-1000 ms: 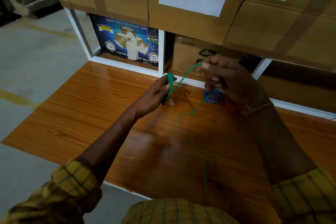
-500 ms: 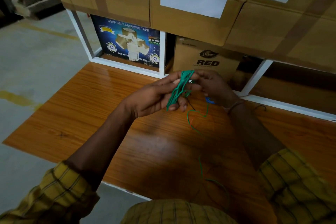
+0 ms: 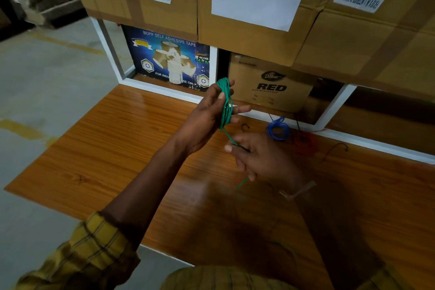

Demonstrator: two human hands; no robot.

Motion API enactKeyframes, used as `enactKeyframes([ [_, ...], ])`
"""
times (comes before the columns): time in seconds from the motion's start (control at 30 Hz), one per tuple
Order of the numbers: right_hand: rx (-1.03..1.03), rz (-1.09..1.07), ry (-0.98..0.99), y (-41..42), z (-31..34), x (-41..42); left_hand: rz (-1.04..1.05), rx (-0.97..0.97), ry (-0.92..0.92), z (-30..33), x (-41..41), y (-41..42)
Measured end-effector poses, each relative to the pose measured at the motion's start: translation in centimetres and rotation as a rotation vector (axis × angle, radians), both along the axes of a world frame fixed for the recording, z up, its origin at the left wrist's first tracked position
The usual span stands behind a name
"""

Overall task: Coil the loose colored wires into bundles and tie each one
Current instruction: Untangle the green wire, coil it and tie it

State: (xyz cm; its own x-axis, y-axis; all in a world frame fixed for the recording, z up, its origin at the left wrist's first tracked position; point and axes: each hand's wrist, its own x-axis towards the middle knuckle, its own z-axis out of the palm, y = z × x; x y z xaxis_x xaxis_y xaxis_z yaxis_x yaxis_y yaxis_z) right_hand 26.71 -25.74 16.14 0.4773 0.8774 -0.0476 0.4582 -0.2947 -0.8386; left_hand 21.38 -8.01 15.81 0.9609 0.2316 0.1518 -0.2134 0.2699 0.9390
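Several loops of green wire (image 3: pixel 225 101) are wound around the spread fingers of my left hand (image 3: pixel 207 115), which is raised above the wooden table (image 3: pixel 117 148). From the coil a strand runs down into my right hand (image 3: pixel 254 158), which grips it lower and closer to me. The loose green tail (image 3: pixel 242 182) comes out below that hand. A coiled blue wire bundle (image 3: pixel 277 128) lies on the table near the back edge, with a red wire bundle (image 3: pixel 304 140) to its right.
Short dark tie pieces (image 3: pixel 335 149) lie on the table near the bundles. Stacked cardboard boxes (image 3: pixel 259 7) overhang the back of the table, and a white shelf frame (image 3: pixel 334 103) holds more boxes. Concrete floor lies to the left.
My left hand has risen with the green coil wound around its fingers. My right hand has pulled away from the coil, down and toward me, drawing the strand out.
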Motion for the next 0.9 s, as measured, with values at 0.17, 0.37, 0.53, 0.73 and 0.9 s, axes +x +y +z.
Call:
enactKeyframes([
  [0.17,0.082,0.077,0.074,-1.3,3.0,2.3,0.159,0.524,0.106,-0.5,0.4,-0.1],
  [0.37,0.258,0.217,0.556,-2.5,4.6,4.7,0.103,0.835,0.139,0.4,0.3,1.1],
  [0.53,0.271,0.224,0.677,-2.2,5.8,5.9,-0.023,0.847,0.173,2.3,-0.5,0.5],
  [0.73,-0.059,0.197,0.715,-2.6,7.0,6.6,-0.019,0.945,0.208,1.7,-0.7,1.3],
  [0.9,-0.083,0.214,0.681,-3.7,8.3,7.1,-0.038,0.952,0.287,-0.1,-1.4,2.4],
])
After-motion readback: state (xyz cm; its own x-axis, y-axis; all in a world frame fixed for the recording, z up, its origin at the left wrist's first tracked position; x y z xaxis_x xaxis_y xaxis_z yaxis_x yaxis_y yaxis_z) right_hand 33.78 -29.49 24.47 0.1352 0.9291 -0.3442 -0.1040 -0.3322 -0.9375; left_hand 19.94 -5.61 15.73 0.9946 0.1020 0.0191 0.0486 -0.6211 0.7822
